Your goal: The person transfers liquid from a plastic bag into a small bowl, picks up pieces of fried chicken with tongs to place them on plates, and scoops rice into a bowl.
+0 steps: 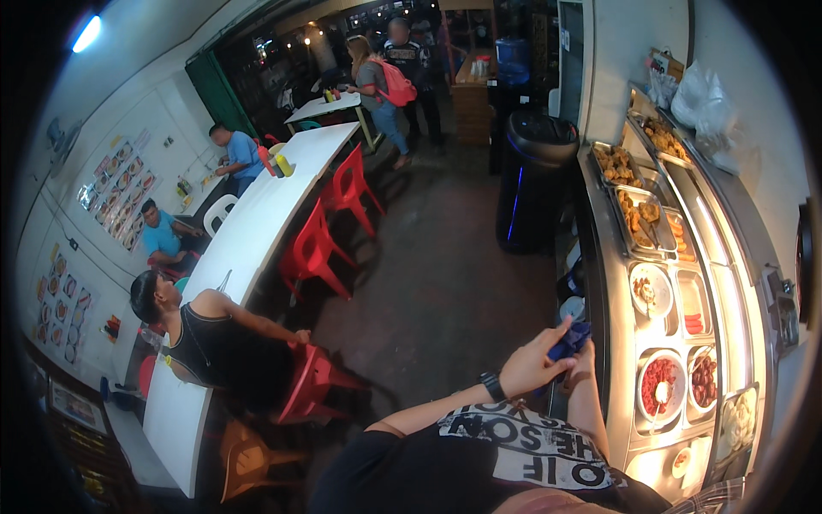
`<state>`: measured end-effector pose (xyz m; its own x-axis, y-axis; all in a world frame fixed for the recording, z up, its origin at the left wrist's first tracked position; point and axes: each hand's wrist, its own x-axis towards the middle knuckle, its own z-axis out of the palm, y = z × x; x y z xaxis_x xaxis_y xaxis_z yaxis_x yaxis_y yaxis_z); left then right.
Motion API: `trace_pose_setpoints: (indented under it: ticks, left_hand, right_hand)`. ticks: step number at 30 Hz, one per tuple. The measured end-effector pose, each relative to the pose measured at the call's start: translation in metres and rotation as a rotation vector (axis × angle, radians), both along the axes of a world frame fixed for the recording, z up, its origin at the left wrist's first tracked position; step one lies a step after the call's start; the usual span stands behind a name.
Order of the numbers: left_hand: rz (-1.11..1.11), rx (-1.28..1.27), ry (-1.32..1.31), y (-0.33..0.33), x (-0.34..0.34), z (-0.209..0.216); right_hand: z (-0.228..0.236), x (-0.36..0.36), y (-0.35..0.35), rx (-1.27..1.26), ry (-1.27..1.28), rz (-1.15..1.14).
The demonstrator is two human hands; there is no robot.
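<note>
My left hand [528,369], with a dark watch [492,386] at its wrist, is closed around a crumpled dark blue thing [568,342]. My right hand [584,363] grips the same thing from the other side. Its exact kind is not clear; it looks soft, like a cloth or a pouch. Both hands are in front of my body, just left of the lit food counter [618,360]. Partly hidden by the hands is the lower side of the blue thing.
Food trays [642,216] and bowls [661,387] line the counter on my right. A tall black appliance [537,184] stands ahead. To the left are a long white table [248,218], red chairs [315,253] and a seated person [231,343]. Others stand farther off.
</note>
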<state>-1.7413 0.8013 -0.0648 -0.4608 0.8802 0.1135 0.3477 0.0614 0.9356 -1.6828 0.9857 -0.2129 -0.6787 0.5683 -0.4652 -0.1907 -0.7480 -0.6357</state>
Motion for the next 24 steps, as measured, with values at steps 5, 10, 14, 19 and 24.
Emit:
trace_pose_setpoints:
  ticks: [5, 10, 14, 19, 24]
  left_hand:
    - [-0.212, 0.490, -1.207, -0.010, -0.021, 0.010]
    - [-0.452, 0.651, -2.078, -0.002, -0.027, -0.027]
    - [-0.341, 0.629, -2.072, -0.012, -0.015, -0.029]
    - [-0.309, 0.404, -1.706, -0.002, -0.019, -0.039]
    - [-0.060, -0.010, -1.178, 0.013, -0.011, -0.039]
  right_hand:
    - [0.083, -0.015, -0.008, 0.037, 0.464, -0.083]
    - [0.128, -0.021, -0.083, -0.010, 0.461, -0.095]
    - [0.108, -0.021, -0.069, 0.037, 0.417, -0.015]
    - [0.074, -0.028, -0.051, 0.046, 0.191, -0.008]
    - [-0.001, -0.035, -0.020, 0.005, -0.164, 0.026]
